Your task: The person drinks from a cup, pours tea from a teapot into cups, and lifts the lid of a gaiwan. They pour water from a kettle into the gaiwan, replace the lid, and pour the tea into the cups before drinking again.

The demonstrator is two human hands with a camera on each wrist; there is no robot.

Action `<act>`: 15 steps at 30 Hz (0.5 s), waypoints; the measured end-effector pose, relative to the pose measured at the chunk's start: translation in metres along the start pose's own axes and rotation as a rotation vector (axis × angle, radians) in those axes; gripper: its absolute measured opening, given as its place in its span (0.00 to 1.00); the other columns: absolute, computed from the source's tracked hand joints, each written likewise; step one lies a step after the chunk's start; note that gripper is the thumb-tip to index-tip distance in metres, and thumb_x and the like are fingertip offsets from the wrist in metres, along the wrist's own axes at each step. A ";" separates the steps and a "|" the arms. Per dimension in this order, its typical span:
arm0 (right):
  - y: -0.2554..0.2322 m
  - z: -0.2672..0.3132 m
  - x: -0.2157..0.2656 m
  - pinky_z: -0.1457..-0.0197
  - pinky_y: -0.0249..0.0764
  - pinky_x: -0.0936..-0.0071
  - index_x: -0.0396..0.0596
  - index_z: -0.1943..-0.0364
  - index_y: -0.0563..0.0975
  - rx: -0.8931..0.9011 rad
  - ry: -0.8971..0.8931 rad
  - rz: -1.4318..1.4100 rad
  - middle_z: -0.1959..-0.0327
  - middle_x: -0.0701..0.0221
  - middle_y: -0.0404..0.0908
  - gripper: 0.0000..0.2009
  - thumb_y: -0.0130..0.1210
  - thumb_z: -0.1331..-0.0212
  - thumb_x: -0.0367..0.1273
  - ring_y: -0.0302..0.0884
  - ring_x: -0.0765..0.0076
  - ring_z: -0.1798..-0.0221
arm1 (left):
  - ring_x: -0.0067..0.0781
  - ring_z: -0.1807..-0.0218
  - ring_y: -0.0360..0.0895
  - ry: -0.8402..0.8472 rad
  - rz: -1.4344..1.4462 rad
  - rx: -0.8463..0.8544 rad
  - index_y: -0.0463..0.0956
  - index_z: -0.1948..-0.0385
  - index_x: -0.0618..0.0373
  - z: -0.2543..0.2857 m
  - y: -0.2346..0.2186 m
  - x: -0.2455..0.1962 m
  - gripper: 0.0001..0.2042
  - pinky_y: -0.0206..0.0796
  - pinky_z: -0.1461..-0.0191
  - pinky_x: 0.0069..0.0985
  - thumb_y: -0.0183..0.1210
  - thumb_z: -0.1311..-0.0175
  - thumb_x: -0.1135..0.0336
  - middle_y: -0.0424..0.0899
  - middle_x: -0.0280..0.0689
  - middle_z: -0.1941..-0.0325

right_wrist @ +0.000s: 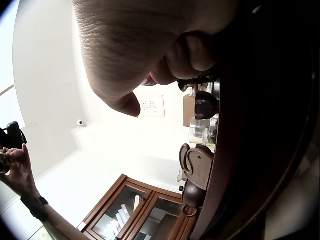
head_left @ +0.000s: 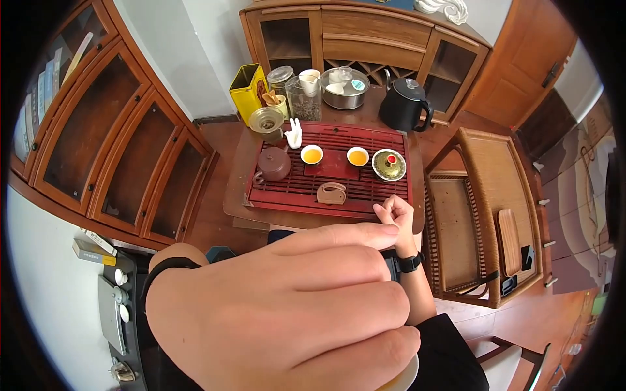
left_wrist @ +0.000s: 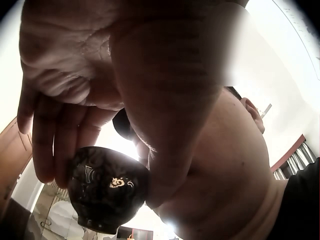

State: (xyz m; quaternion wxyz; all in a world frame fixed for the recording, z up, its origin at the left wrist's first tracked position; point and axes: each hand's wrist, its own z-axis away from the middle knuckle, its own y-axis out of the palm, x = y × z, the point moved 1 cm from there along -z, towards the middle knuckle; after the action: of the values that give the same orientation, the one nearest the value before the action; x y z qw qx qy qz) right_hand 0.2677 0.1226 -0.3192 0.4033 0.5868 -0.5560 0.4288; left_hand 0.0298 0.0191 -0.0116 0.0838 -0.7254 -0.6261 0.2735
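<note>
Close to the head camera, my left hand (head_left: 287,300) is raised; a pale rim (head_left: 411,376) shows below its fingers. In the left wrist view, the left hand (left_wrist: 105,85) grips a small dark patterned cup (left_wrist: 107,190) between thumb and fingers. By the near right corner of the red slatted tray (head_left: 287,199) my right hand (head_left: 399,221) rests with loosely curled fingers, holding nothing visible. Its fingers (right_wrist: 187,57) also look bent in the right wrist view. Two cups of amber tea (head_left: 312,155) (head_left: 358,156) and a lidded bowl (head_left: 389,165) stand on the tray.
A clay teapot (head_left: 274,164), white hand figurine (head_left: 294,133) and brown handled piece (head_left: 331,193) are on the tray. Behind stand a yellow tin (head_left: 248,91), glass jars, a steel pot (head_left: 345,94) and a black kettle (head_left: 405,104). A wicker cart (head_left: 508,189) stands right.
</note>
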 end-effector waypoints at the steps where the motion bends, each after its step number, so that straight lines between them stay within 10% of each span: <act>1: 0.000 0.000 -0.001 0.74 0.48 0.85 0.52 0.79 0.65 0.002 0.001 -0.011 0.79 0.88 0.60 0.20 0.67 0.36 0.27 0.51 0.91 0.76 | 0.45 0.61 0.81 0.108 -0.023 0.019 0.83 0.62 0.63 -0.003 -0.003 0.004 0.19 0.72 0.36 0.51 0.76 0.56 0.65 0.82 0.42 0.64; 6: 0.000 0.001 0.001 0.74 0.48 0.85 0.52 0.79 0.65 0.015 0.016 -0.021 0.79 0.88 0.60 0.20 0.67 0.37 0.26 0.51 0.92 0.76 | 0.47 0.60 0.79 -0.016 0.016 0.107 0.83 0.62 0.62 0.005 -0.001 0.014 0.20 0.71 0.40 0.45 0.76 0.60 0.67 0.81 0.42 0.64; 8: -0.001 0.002 -0.008 0.74 0.49 0.84 0.52 0.79 0.65 0.013 0.039 -0.067 0.79 0.88 0.60 0.20 0.67 0.37 0.26 0.50 0.91 0.76 | 0.35 0.60 0.85 -0.327 -0.041 0.269 0.86 0.55 0.57 -0.022 -0.017 0.004 0.26 0.71 0.36 0.48 0.81 0.56 0.56 0.87 0.36 0.61; 15: 0.001 0.001 0.000 0.73 0.51 0.83 0.51 0.80 0.63 -0.004 -0.018 -0.020 0.80 0.86 0.60 0.21 0.67 0.38 0.26 0.51 0.89 0.75 | 0.35 0.57 0.83 -0.364 -0.158 0.290 0.84 0.55 0.59 -0.013 -0.018 0.074 0.27 0.73 0.53 0.29 0.82 0.61 0.60 0.87 0.37 0.59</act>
State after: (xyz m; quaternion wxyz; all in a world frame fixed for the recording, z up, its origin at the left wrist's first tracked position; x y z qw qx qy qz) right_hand 0.2665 0.1220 -0.3195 0.4038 0.5953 -0.5547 0.4182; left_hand 0.0262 0.0961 -0.0138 0.0939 -0.5933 -0.6398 0.4794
